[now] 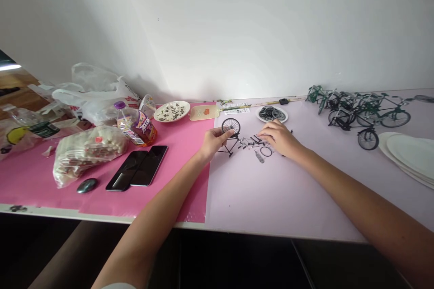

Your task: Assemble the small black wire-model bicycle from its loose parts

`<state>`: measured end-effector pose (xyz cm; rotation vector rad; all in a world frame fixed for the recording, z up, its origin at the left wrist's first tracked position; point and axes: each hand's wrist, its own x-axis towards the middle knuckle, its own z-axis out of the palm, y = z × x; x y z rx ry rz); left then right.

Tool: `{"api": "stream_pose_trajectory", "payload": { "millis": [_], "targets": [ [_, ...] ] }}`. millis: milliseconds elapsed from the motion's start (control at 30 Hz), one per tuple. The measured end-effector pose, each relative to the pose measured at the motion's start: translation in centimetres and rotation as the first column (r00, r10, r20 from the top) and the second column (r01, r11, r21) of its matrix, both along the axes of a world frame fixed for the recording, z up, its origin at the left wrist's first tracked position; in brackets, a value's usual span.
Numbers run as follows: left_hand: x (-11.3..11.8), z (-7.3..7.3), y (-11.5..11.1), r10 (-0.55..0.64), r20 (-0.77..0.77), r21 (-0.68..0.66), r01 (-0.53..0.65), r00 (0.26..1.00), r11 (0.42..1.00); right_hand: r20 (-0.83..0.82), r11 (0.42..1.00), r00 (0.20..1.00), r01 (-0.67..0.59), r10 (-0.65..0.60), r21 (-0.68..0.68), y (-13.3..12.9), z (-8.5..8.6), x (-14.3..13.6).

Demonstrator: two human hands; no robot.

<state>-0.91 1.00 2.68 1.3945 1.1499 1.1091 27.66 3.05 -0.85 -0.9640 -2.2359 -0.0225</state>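
Note:
My left hand point(216, 140) pinches a partly built miniature bicycle point(231, 140), a black frame with one spoked wheel standing upward. Small bicycle parts lie on the pale sheet between my hands, among them a loose black wheel ring point(266, 151) and a grey flat piece point(259, 157). Over the right side of these parts, my right hand point(280, 137) has its fingers bent and drawn together, pointing left. What its fingertips hold, if anything, is too small to make out. Just behind that hand stands a white plate point(258, 117) of black wheels.
Several assembled miniature bicycles point(368, 110) stand at the right, near stacked white plates point(412, 151). On the pink sheet are two phones point(135, 169), a drink bottle point(135, 124), a bulging plastic bag point(88, 149) and a plate of small pieces point(171, 112). A wall rises behind.

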Motion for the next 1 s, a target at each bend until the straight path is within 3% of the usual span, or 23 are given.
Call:
{"api": "stream_pose_trajectory", "payload": {
  "millis": [267,500,700,933,1000],
  "targets": [
    [0.1,0.0,-0.1,0.006,0.024,-0.002,-0.006,1.0,1.0,0.022,0.99,0.998,-0.063,0.067,-0.124,-0.3,-0.2,-0.3],
    [0.2,0.1,-0.2,-0.004,0.039,-0.009,0.005,0.999,1.0,0.107,0.994,0.991,-0.073,0.081,-0.077,-0.8,-0.6,-1.5],
    [0.3,0.2,-0.2,-0.003,0.046,-0.017,0.004,0.999,1.0,0.119,0.996,0.993,0.014,-0.004,-0.086,-0.4,-0.7,-1.2],
    [0.2,0.1,-0.2,-0.006,0.055,-0.014,0.007,0.998,1.0,0.15,0.979,0.968,0.203,-0.203,0.012,-0.2,-0.6,-0.4],
    [0.2,0.1,-0.1,-0.004,0.052,-0.013,0.004,0.999,1.0,0.113,0.978,0.971,0.209,-0.21,0.019,-0.4,-0.5,-0.6]
  ]
}}
